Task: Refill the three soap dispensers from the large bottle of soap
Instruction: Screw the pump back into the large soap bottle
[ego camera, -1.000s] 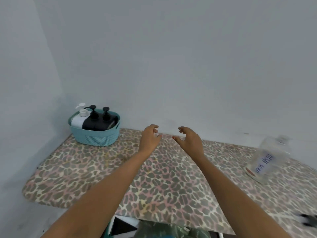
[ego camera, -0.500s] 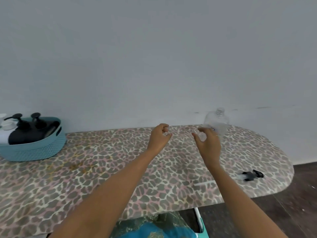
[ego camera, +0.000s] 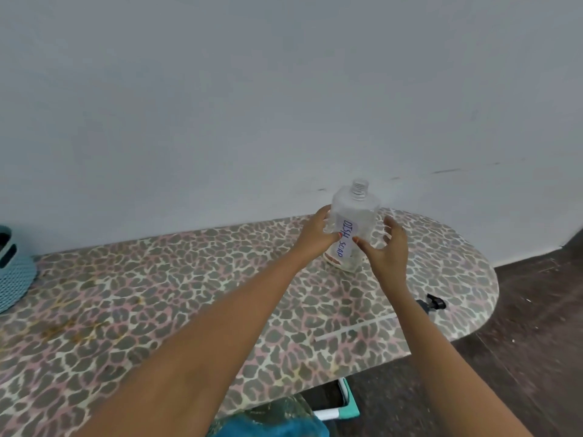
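Note:
The large clear soap bottle (ego camera: pixel 358 212) stands uncapped on the leopard-print board (ego camera: pixel 157 294), near the wall at the right end. A white label on it reads "DISH SOAP". My left hand (ego camera: pixel 315 238) grips the bottle's left side, thumb on the label. My right hand (ego camera: pixel 386 253) hovers at its right side with fingers spread, its thumb close to the label; I cannot tell if it touches. A black pump cap (ego camera: pixel 432 302) with a long clear tube (ego camera: pixel 356 328) lies on the board to the right of my right forearm. The dispensers are out of view.
Only a corner of the teal woven basket (ego camera: pixel 14 272) shows at the far left edge. A grey wall runs right behind the board. Dark floor lies past the board's rounded right end, and a teal-framed thing (ego camera: pixel 344 405) sits under the board.
My view has swung right, leaving the basket and dispensers almost out of frame. Both hands reached forward to the bottle, and my left hand has taken hold of it.

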Demonstrator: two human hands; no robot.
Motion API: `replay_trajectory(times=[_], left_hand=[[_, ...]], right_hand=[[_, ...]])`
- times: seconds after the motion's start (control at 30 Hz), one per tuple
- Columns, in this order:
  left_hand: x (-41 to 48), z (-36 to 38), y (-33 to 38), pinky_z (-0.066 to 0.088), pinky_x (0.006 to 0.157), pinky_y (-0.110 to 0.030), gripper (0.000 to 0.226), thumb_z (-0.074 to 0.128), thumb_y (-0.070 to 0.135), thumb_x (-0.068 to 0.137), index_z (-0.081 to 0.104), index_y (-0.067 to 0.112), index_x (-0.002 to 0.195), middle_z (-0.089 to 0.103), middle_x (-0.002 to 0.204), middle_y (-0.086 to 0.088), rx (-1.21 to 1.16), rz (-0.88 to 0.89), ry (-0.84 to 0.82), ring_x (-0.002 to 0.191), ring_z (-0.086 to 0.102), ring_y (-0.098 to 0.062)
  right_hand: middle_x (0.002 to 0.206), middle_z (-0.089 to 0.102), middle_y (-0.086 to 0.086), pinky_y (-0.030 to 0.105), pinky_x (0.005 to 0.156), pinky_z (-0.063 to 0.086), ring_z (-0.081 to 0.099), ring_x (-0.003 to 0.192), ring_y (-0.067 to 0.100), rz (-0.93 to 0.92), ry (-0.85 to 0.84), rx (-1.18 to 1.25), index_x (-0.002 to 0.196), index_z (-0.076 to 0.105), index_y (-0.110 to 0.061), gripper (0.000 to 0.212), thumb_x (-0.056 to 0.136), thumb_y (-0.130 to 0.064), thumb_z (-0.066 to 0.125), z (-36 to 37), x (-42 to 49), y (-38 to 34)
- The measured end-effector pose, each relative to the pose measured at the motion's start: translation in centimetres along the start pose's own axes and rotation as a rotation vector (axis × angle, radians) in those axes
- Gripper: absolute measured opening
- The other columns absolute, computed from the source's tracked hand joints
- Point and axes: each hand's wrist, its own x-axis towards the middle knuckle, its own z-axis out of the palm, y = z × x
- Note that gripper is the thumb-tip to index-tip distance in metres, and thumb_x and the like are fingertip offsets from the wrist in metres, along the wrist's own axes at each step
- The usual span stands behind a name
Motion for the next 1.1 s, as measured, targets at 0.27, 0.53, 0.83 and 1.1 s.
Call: replay_trajectory(times=[0.27, 0.53, 0.83, 1.1], left_hand=[[1.0, 0.0, -0.5, 0.045, 0.093, -0.035, 0.054, 0.063, 0.016, 0.085, 0.038, 0.014, 0.133, 0.049, 0.132, -0.01, -0.092, -0.01, 0.036, 0.121, 0.048, -0.024], [-1.0, -3.9, -2.1, 0.049, 0.091, -0.035, 0.051, 0.069, 0.016, 0.081, 0.044, 0.011, 0.125, 0.055, 0.124, -0.011, -0.106, 0.05, 0.092, 0.11, 0.056, -0.022], [-6.6, -12.3, -4.0, 0.047, 0.077, -0.015, 0.059, 0.077, 0.02, 0.071, 0.047, 0.02, 0.122, 0.057, 0.112, 0.004, -0.108, 0.102, 0.126, 0.101, 0.057, -0.011], [-12.5, -18.8, -5.8, 0.051, 0.084, -0.023, 0.063, 0.08, 0.02, 0.067, 0.046, 0.031, 0.118, 0.057, 0.111, 0.012, -0.057, 0.08, 0.127, 0.105, 0.056, -0.009]], right_hand=[[0.103, 0.056, -0.008, -0.002, 0.071, 0.041, 0.056, 0.092, 0.006, -0.024, -0.063, 0.114, 0.124, 0.053, -0.007, 0.053, 0.076, -0.017, 0.074, 1.5, 1.1, -0.1], [0.112, 0.064, 0.003, 0.031, 0.09, 0.051, 0.062, 0.104, 0.018, -0.057, -0.17, 0.169, 0.123, 0.056, -0.003, 0.055, 0.073, -0.014, 0.077, 2.4, -0.5, -2.2], [0.12, 0.062, 0.012, 0.032, 0.093, 0.051, 0.061, 0.107, 0.018, -0.052, -0.408, 0.317, 0.126, 0.053, 0.0, 0.057, 0.074, -0.005, 0.074, 6.4, -5.1, -7.9], [0.116, 0.064, 0.007, 0.028, 0.091, 0.051, 0.062, 0.106, 0.017, -0.073, -0.633, 0.351, 0.126, 0.052, -0.002, 0.052, 0.077, -0.001, 0.07, 10.8, -9.4, -11.7]])
